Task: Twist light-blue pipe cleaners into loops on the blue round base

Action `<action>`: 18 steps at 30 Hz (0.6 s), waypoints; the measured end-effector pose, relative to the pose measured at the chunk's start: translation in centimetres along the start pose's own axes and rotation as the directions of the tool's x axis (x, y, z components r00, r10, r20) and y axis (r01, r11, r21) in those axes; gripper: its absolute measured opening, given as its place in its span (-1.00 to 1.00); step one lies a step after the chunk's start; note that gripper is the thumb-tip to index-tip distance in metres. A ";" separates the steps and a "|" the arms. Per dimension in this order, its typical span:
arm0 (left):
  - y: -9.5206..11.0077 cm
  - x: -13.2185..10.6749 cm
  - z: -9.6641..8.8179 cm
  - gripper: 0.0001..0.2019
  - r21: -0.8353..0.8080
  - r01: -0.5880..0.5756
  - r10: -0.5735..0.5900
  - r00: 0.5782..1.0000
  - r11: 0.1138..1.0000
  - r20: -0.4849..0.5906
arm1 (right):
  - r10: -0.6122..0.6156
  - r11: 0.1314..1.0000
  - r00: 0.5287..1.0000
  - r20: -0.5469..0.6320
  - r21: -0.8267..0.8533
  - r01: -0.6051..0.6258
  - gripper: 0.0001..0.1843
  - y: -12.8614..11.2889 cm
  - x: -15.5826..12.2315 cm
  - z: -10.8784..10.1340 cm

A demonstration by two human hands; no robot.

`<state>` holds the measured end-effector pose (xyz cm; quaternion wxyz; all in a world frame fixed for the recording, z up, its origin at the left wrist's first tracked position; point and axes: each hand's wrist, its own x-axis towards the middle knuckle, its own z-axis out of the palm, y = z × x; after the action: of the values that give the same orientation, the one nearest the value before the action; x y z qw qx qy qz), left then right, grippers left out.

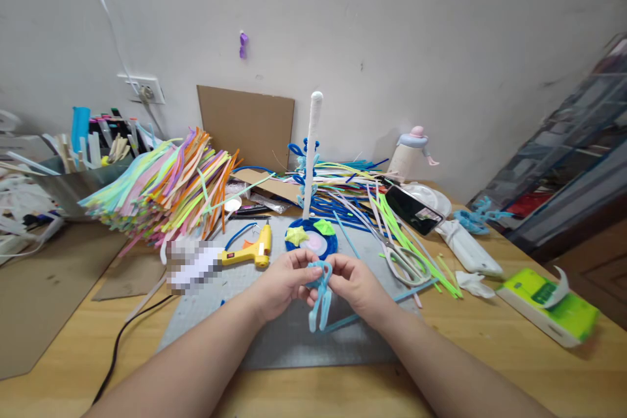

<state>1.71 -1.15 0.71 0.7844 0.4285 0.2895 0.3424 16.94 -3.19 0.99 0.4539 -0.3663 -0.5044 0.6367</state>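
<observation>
Both hands meet over the grey cutting mat (289, 339), pinching a small light blue pipe-cleaner figure (320, 300). My left hand (284, 281) grips its top loop from the left. My right hand (353, 282) holds it from the right, fingers closed. Two looped legs of the figure hang down below the hands. Just beyond stands a round blue base (311, 240) with a tall white post (312, 150), a yellow star and a green piece on it.
A yellow glue gun (249, 251) lies left of the base, its black cord running off the table. A big heap of coloured pipe cleaners (161, 189) sits back left. Scissors (404, 261), a phone (413, 210) and a green tissue pack (548, 305) lie to the right.
</observation>
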 end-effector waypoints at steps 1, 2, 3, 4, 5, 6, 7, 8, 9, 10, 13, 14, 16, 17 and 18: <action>0.0 0.0 0.0 -0.74 -0.010 0.007 -0.007 1.000 1.000 0.003 | -0.004 1.000 1.000 -0.001 0.000 0.004 -0.75 0.1 0.0 0.0; 0.0 0.0 0.0 -0.74 -0.019 0.015 -0.015 1.000 1.000 0.008 | -0.006 1.000 1.000 0.001 0.000 0.006 -0.75 0.1 0.0 0.0; 0.0 0.0 0.0 -0.74 -0.025 0.021 -0.020 1.000 0.999 0.012 | -0.007 1.000 1.000 0.002 -0.002 0.007 -0.75 0.2 0.0 0.0; 0.1 0.0 0.1 -0.75 -0.030 0.023 -0.023 1.000 0.999 0.014 | -0.010 1.000 1.000 0.000 -0.007 0.010 -0.75 0.2 0.0 -0.1; 0.1 0.0 0.1 -0.75 -0.032 0.022 -0.022 1.000 0.999 0.014 | -0.013 1.000 1.000 -0.001 -0.012 0.013 -0.75 0.2 0.0 -0.1; 0.1 0.0 0.2 -0.75 -0.031 0.017 -0.016 1.000 0.999 0.009 | -0.012 1.000 1.000 0.003 -0.014 0.012 -0.75 0.2 0.0 -0.2; 0.1 -0.1 0.3 -0.75 -0.029 0.007 -0.007 1.000 1.000 0.000 | -0.007 1.000 1.000 0.010 -0.012 0.007 -0.76 0.2 0.0 -0.2; 0.2 -0.1 0.3 -0.75 -0.024 -0.006 0.005 1.000 1.000 -0.015 | 0.000 1.000 1.000 0.015 -0.013 0.000 -0.77 0.2 0.0 -0.3; 0.2 -0.1 0.4 -0.75 -0.020 -0.018 0.018 0.999 1.000 -0.032 | 0.008 1.000 1.000 0.018 -0.015 -0.008 -0.79 0.3 0.1 -0.5; 0.3 -0.1 0.5 -0.74 -0.017 -0.027 0.026 0.999 1.000 -0.048 | 0.016 1.000 1.000 0.019 -0.020 -0.015 -0.81 0.5 0.1 -0.6; 0.2 0.0 0.5 -0.73 -0.008 -0.031 0.030 0.997 0.999 -0.071 | 0.026 0.999 1.000 -0.015 -0.043 -0.026 -0.83 1.0 0.4 -1.0; 0.2 0.0 0.4 -0.73 -0.003 -0.036 0.035 0.996 0.999 -0.076 | 0.013 0.999 0.999 -0.045 -0.045 -0.015 -0.82 1.2 0.4 -1.2; 0.0 0.3 0.1 -0.74 0.022 -0.056 0.058 0.991 0.998 -0.119 | -0.076 0.995 0.986 -0.147 -0.080 0.065 -0.81 1.2 0.5 -1.4; -0.1 0.4 0.0 -0.73 0.036 -0.068 0.073 0.984 0.997 -0.164 | -0.157 0.982 0.968 -0.198 -0.134 0.132 -0.81 1.1 0.4 -1.5; -0.2 0.6 -0.2 -0.72 0.050 -0.075 0.084 0.972 0.996 -0.218 | -0.257 0.954 0.938 -0.231 -0.215 0.208 -0.82 0.9 0.3 -1.6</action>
<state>1.97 -0.69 0.39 0.7241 0.4153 0.3642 0.4129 18.18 -2.52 -0.25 0.5511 -0.4240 -0.5390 0.4755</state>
